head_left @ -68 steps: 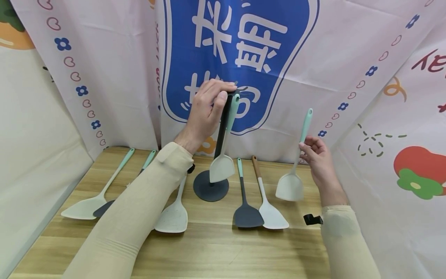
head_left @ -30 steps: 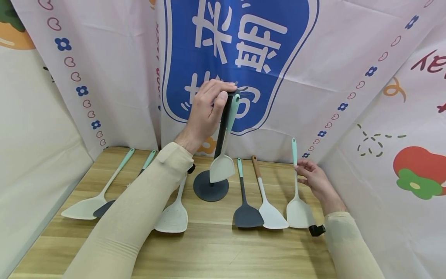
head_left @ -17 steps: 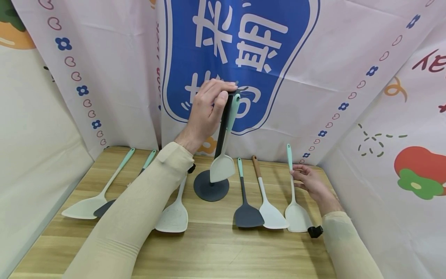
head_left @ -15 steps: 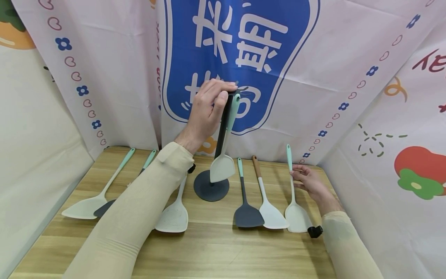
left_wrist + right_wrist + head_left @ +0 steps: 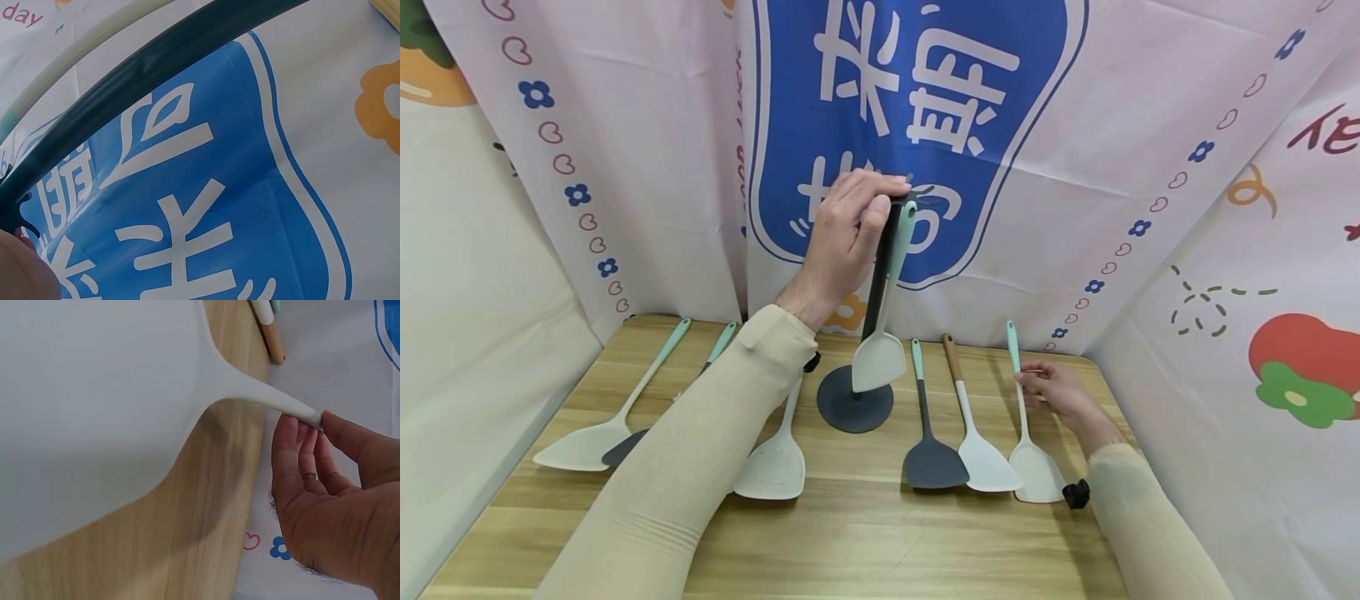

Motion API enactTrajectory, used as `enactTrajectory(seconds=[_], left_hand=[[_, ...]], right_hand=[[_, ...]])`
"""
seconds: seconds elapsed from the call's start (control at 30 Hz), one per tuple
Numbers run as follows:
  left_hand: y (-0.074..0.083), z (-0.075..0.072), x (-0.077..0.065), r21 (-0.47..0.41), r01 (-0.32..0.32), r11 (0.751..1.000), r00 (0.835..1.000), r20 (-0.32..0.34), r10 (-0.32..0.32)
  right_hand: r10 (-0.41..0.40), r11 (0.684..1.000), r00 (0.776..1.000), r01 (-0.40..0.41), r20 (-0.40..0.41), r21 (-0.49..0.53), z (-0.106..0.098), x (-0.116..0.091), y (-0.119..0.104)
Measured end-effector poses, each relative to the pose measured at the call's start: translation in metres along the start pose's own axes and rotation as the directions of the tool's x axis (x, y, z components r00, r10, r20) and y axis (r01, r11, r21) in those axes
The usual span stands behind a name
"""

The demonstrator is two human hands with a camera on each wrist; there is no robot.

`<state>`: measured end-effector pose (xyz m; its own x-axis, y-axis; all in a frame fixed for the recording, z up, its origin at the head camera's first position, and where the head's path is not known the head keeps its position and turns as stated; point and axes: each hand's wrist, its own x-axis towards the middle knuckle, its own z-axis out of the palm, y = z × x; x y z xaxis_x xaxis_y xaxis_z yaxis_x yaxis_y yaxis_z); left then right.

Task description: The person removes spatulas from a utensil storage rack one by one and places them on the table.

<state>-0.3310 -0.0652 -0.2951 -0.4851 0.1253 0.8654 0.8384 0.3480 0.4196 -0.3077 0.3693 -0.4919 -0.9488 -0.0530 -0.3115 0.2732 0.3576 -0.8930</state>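
Note:
In the head view my left hand (image 5: 842, 233) grips the top of a black utensil stand (image 5: 880, 279), whose round base rests on the table. A white turner with a mint handle (image 5: 880, 362) hangs on the stand's right side. Over to the right, my right hand (image 5: 1063, 396) pinches another white, mint-handled turner (image 5: 1037, 473) between thumb and fingers. The right wrist view shows that turner's broad blade (image 5: 112, 412) close up, with fingertips on its shaft. The left wrist view catches the stand's pole (image 5: 137, 81) and part of a hook by my hand.
Between the stand and the right hand lie a dark grey turner (image 5: 934, 462) and a white one with a brown handle (image 5: 987, 462). Left of the stand are a white turner (image 5: 772, 467), another pale one (image 5: 583, 446) and a dark one (image 5: 623, 448), partly behind my left arm. A printed cloth (image 5: 1037, 208) hangs behind the table (image 5: 880, 542).
My right hand has lowered its turner from above the table, then shifted it left toward the brown-handled one. The left hand and stand have stayed put.

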Motion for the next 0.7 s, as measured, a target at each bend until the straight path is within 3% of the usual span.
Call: enactTrajectory(seconds=[0.23, 0.7], left_hand=[[-0.001, 0.001, 0.0, 0.002, 0.0, 1.0, 1.0, 0.001, 0.0], [-0.001, 0.001, 0.0, 0.004, -0.005, 1.0, 1.0, 0.002, 0.005]], right_hand=[[0.046, 0.997, 0.999, -0.045, 0.018, -0.057, 0.001, 0.007, -0.002], [0.133, 0.991, 0.987, -0.13, 0.094, -0.045, -0.001, 0.015, 0.002]])
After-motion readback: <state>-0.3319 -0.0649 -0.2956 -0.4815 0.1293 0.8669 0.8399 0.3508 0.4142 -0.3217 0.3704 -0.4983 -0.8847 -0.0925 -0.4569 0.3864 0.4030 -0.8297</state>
